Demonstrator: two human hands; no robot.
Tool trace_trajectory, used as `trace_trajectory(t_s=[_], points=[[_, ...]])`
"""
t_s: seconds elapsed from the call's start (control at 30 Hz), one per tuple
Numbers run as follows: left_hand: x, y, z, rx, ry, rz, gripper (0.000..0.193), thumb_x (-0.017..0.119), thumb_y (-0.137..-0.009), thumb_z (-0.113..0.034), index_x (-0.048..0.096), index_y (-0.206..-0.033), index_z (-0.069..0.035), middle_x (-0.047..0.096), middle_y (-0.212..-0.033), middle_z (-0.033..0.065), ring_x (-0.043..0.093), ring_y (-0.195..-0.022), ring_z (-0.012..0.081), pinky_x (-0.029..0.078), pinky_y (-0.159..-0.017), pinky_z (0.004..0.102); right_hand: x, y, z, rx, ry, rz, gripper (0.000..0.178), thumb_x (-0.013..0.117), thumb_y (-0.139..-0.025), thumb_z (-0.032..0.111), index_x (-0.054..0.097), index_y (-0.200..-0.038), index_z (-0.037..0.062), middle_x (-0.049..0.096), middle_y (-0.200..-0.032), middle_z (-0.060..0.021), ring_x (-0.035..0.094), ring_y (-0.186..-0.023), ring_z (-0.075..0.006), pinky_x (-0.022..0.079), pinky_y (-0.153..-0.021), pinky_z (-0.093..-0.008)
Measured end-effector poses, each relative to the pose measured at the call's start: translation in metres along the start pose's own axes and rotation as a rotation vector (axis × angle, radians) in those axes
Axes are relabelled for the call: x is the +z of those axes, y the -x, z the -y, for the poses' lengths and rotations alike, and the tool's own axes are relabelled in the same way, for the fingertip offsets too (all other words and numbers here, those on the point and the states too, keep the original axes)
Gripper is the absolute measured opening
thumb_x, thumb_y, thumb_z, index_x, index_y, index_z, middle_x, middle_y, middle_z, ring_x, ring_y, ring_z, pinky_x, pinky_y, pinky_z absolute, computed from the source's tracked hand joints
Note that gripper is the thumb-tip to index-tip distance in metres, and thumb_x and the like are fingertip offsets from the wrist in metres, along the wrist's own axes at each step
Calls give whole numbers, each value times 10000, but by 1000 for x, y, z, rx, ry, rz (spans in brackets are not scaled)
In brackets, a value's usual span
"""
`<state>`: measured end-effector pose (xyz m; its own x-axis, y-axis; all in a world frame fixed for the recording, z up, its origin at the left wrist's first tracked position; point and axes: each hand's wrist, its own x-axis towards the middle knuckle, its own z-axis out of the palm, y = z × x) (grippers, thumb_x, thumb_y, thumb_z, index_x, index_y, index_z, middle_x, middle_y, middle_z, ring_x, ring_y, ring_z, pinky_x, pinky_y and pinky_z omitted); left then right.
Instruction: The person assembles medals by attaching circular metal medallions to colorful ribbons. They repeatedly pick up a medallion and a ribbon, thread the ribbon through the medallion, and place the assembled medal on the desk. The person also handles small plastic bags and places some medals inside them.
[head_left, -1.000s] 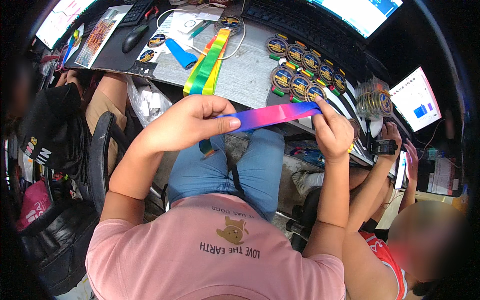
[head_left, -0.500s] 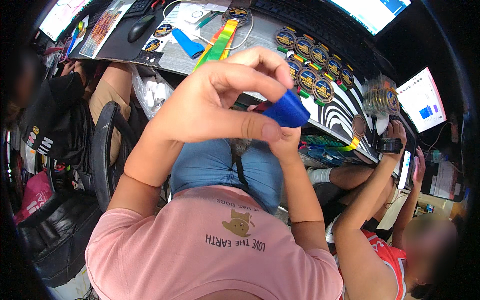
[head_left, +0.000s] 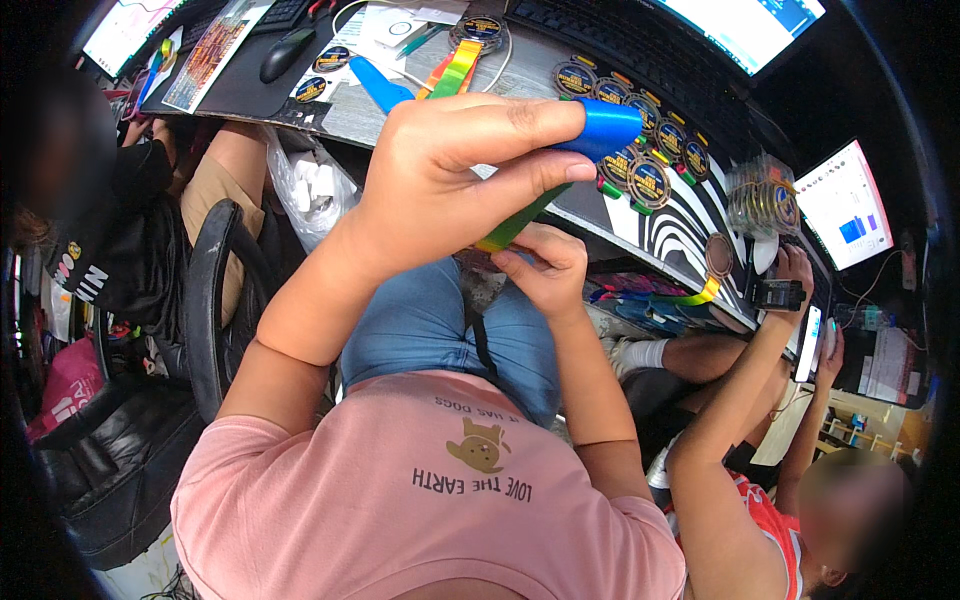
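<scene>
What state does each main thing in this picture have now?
Ribbon, curved
Left hand, fingers pinching the ribbon's blue part
Right hand, bent at the ribbon's green part; grip unclear
Medals, lying grouped on the desk
Mouse, untouched
Upper monitor, lit
Right-hand screen, lit
Phone, lit
Plastic bag, holding white things

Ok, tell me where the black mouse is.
The black mouse lies at the upper left of the head view, on the dark mat, with the colourful sheet to its left and two round badges to its right.
</scene>
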<state>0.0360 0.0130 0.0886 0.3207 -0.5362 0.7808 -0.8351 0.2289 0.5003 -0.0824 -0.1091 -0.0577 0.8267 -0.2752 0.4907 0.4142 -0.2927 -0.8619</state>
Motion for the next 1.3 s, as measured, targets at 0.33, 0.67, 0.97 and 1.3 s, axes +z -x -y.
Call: trace_trajectory(t_s=[0.33, 0.67, 0.97, 1.3], points=[[-5, 0, 9, -192, 27, 49, 346, 785, -750, -102, 703, -1078, -29, 705, -796, 67, 611, -647, 67, 474, -587, 209, 10, 9, -12, 29, 17, -144, 232, 736, -779, 6, 681, -1004, -9, 710, -993, -115, 693, -860, -173, 547, -781, -315], [-37, -7, 28, -659, 487, 488, 610, 481, -982, -403, 304, -1476, -93, 657, -1145, 166, 573, -434, 86, 440, -376, 187, -9, 21, 5, 123, 243, -189, 251, 706, -811, -42, 645, -1053, -67, 692, -983, -107, 649, -856, -138, 512, -809, -248], [-20, 1, 27, -520, 675, 493, 548, 570, -961, -203, 362, -1459, -103, 679, -1087, 106, 567, -524, 50, 462, -454, 191, -5, 17, 29, 437, 46, -262, 109, 712, -821, -1, 698, -925, -32, 685, -861, -42, 635, -780, -125, 495, -736, -232], [-12, -1, 15, -609, 367, 400, 499, 625, -931, -177, 469, -1402, -126, 682, -859, 36, 543, -557, 37, 468, -487, 212, -3, 28, 27, 731, -156, -216, 161, 711, -837, 79, 643, -950, -15, 659, -824, -103, 565, -565, -143, 419, -494, -203]])
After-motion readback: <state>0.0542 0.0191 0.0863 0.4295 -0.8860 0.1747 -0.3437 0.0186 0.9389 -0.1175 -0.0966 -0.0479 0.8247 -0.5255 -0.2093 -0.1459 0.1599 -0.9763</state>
